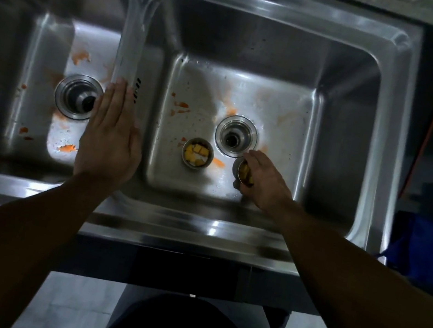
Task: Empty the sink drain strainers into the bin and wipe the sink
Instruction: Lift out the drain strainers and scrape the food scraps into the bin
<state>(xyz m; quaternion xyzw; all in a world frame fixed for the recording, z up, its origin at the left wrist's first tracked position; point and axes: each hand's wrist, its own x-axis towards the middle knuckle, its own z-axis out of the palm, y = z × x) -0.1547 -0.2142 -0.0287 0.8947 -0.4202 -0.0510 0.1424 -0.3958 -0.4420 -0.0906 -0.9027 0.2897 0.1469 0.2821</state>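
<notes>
Now R hand (264, 182) grips strainer (243, 172) in sink (334, 161); L hand (111, 139) flat, fingers straight.

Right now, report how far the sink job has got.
Done: left drain and right drain stand open, strainers pulled. In hand: right hand grips one strainer, full; the other strainer sits full on the right basin floor; left hand rests flat on the divider. Left: empty both, wipe orange smears.

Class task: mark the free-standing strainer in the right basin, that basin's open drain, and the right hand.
Free-standing strainer (183, 152): head view, left rim.
Open drain (245, 130): head view, inner wall.
Right hand (264, 178): head view, back of hand.
</notes>
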